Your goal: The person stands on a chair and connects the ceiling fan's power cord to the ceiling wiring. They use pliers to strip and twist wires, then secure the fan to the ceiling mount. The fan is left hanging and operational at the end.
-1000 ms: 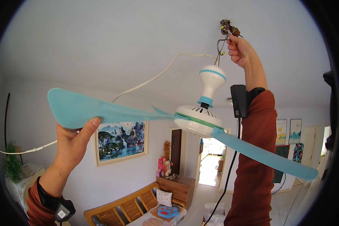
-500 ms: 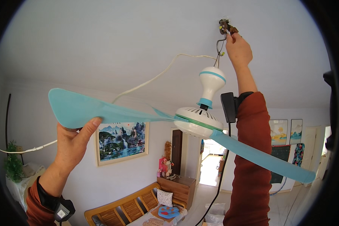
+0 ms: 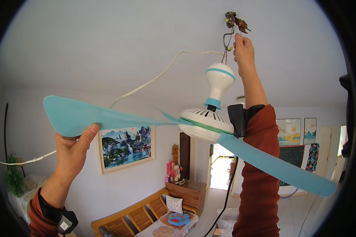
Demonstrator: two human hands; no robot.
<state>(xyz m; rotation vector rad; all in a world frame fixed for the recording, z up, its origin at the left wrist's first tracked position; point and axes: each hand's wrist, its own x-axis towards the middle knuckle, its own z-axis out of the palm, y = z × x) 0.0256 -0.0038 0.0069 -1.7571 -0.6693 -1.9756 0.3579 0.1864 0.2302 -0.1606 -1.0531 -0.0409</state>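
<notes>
A small white and light-blue ceiling fan (image 3: 206,125) hangs tilted by wire loops from a bent metal hook (image 3: 227,39) below a rusty ceiling fitting (image 3: 231,19). My left hand (image 3: 72,154) grips the outer part of one light-blue blade (image 3: 79,115), thumb over its lower edge. My right hand (image 3: 244,51) is raised beside the hook, fingers pinched together. A thin strand seems to rise from its fingertips toward a brown, crumpled piece (image 3: 242,26) at the fitting; what it holds is too small to tell. Another blade (image 3: 281,165) crosses in front of my right sleeve.
A white cord (image 3: 154,78) runs from the fan's top leftward, behind the left blade. A black cable (image 3: 226,197) hangs beside my right arm. Below are a wooden bench (image 3: 140,217) with cushions and a wooden cabinet (image 3: 192,195). A framed landscape picture (image 3: 127,148) hangs on the wall.
My right hand has come slightly down, away from the fitting, its fingers still pinched. The fan sits a little further left in view; my left hand keeps its hold on the blade.
</notes>
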